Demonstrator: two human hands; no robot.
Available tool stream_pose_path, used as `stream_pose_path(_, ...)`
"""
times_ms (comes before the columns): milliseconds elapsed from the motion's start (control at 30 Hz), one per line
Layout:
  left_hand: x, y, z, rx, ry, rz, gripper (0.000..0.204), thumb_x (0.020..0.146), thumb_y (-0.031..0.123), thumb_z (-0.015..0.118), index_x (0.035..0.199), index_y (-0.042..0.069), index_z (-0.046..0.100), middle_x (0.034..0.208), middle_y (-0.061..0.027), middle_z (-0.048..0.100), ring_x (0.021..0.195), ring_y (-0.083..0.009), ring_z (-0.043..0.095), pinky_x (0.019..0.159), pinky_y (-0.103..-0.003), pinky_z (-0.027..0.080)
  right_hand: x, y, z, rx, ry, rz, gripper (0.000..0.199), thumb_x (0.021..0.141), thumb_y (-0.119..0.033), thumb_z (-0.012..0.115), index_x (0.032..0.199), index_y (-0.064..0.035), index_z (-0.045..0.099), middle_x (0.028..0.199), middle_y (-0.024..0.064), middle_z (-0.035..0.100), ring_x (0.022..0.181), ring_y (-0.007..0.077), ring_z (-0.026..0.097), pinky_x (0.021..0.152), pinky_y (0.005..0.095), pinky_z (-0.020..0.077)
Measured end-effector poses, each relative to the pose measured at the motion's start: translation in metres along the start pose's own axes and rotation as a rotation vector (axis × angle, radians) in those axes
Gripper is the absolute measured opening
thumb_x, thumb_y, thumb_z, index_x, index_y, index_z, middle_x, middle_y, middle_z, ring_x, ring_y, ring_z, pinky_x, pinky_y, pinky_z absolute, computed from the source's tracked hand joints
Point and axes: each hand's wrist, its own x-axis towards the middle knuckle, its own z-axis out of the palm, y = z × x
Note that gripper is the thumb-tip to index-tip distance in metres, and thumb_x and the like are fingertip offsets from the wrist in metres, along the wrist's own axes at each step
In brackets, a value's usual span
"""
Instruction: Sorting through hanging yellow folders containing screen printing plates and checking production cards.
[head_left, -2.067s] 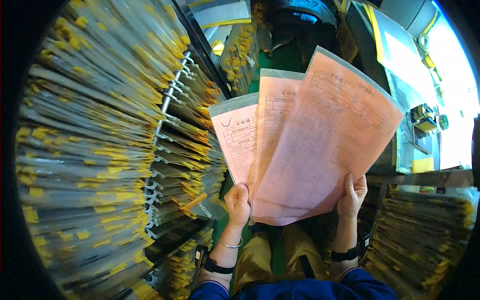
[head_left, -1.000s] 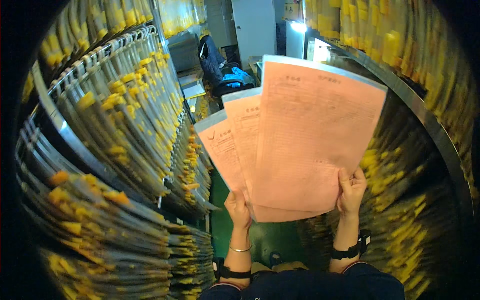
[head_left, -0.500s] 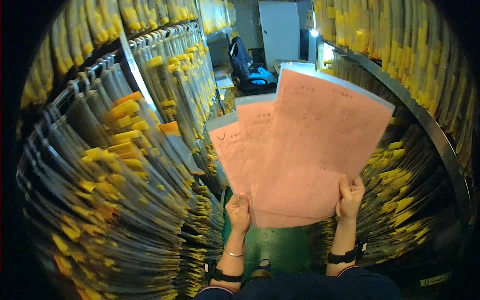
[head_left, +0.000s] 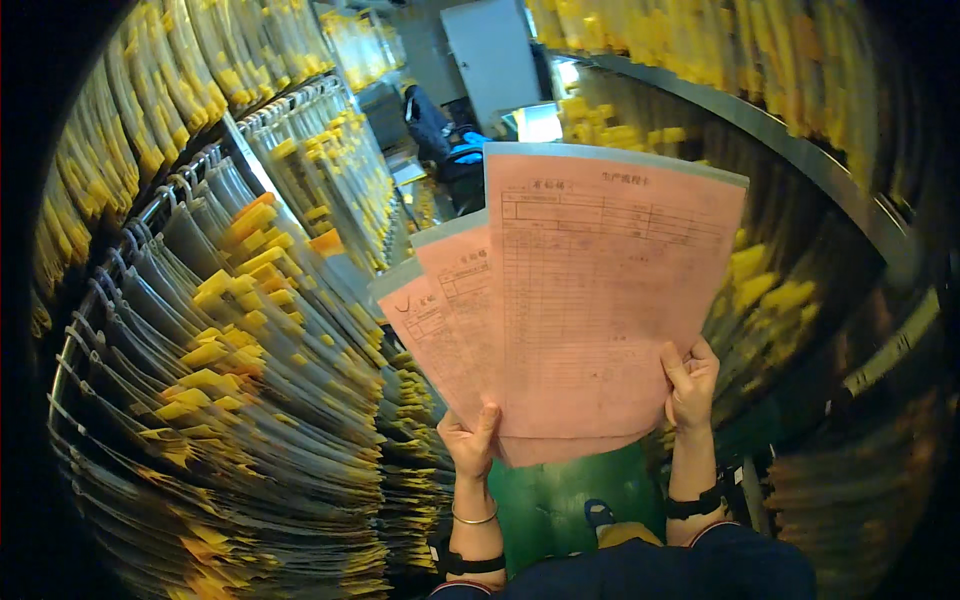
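Several pink printed forms [head_left: 610, 300] in clear sleeves are fanned out in front of me. My left hand [head_left: 470, 438] is closed on their lower left corner, thumb on the front. The lower right edge of the foremost form is pinched by my right hand [head_left: 690, 385]. This large form faces me and shows a printed table. Behind it, a second pink form [head_left: 455, 285] and a third one [head_left: 415, 325] stick out to the left, mostly covered. My fingers behind the sheets are hidden.
Hanging files with yellow tabs [head_left: 230, 340] fill the left rack, and more yellow-edged files [head_left: 700, 60] hang at the upper right. A metal shelf edge [head_left: 830, 180] runs along the right. Ahead stand a dark chair [head_left: 430, 125] and a pale door [head_left: 490, 55]. The floor [head_left: 550, 510] is green.
My view has turned, and the aisle and chair now sit further left. The forms have tilted more upright, and their print is clearer. Both hands keep their hold.
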Motion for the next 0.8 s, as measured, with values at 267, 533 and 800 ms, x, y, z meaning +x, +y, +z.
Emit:
stream_pose_path(267, -0.040, 0.028, -0.001, -0.131, -0.210, -0.130, 0.024, 0.085, 0.012, 0.068, 0.099, -0.006, 0.063, 0.092, -0.0091, 0.067, 0.079, -0.0145, 0.060, 0.071, -0.028, 0.048, -0.086, -0.066, -0.012, -0.114, 0.131, -0.080, 0.029, 0.087, -0.004, 0.062, 0.113, 0.0064, 0.057, 0.110, 0.0109, 0.064, 0.097, 0.0157, 0.060, 0.088, 0.0282, 0.0448)
stream_pose_path(533, -0.079, 0.048, 0.046, -0.221, -0.345, -0.131, 0.026, 0.082, 0.013, 0.071, 0.098, -0.005, 0.063, 0.091, -0.0082, 0.066, 0.082, -0.0150, 0.061, 0.075, -0.029, 0.048, -0.148, -0.137, -0.037, -0.235, 0.265, -0.192, 0.029, 0.087, -0.004, 0.063, 0.113, 0.0061, 0.057, 0.109, 0.0103, 0.064, 0.099, 0.0153, 0.059, 0.088, 0.0284, 0.0449)
stream_pose_path(800, -0.125, 0.058, 0.069, -0.120, -0.535, -0.211, 0.027, 0.080, 0.012, 0.073, 0.098, -0.005, 0.064, 0.091, -0.0092, 0.067, 0.080, -0.0144, 0.061, 0.074, -0.028, 0.049, -0.210, -0.172, -0.072, -0.239, 0.334, -0.208, 0.026, 0.087, -0.004, 0.063, 0.111, 0.0051, 0.059, 0.108, 0.0085, 0.064, 0.097, 0.0142, 0.058, 0.089, 0.0279, 0.0432)
